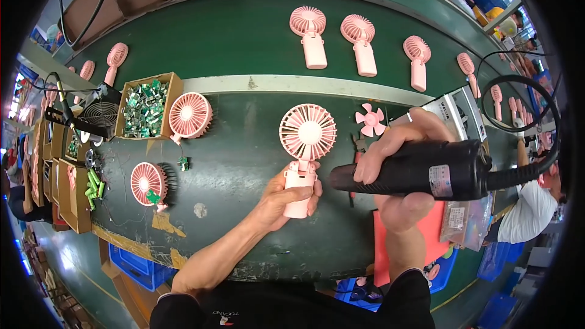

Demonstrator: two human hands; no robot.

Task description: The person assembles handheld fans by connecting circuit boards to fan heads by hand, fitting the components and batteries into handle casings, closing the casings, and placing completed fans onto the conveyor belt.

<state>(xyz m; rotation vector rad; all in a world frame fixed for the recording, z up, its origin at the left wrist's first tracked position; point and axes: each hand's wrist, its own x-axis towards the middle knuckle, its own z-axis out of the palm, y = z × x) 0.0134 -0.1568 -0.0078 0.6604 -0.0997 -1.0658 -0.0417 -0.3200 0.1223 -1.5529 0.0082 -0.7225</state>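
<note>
Upright over the bench, a pink handheld fan [308,132] has its handle wrapped by the fingers of my left hand [274,202]. My right hand [381,153] grips a black corded electric screwdriver [402,167]. Its nose points left, just right of the fan's handle and apart from it; no bit can be made out. Behind my right hand lies a loose pink fan blade [371,120]. Red-handled pliers [357,153] are partly hidden by the screwdriver. To the left are a pink fan head [191,116] and a nearer one [148,183] with a small green circuit board on it.
A cardboard box [172,88] of green circuit boards stands at the bench's back left. Beyond the pale rail [256,84], several pink fans [313,50] lie on a green belt. Green battery cells [94,184] are at left. A red sheet [382,247] and the screwdriver's cable [551,146] are at right.
</note>
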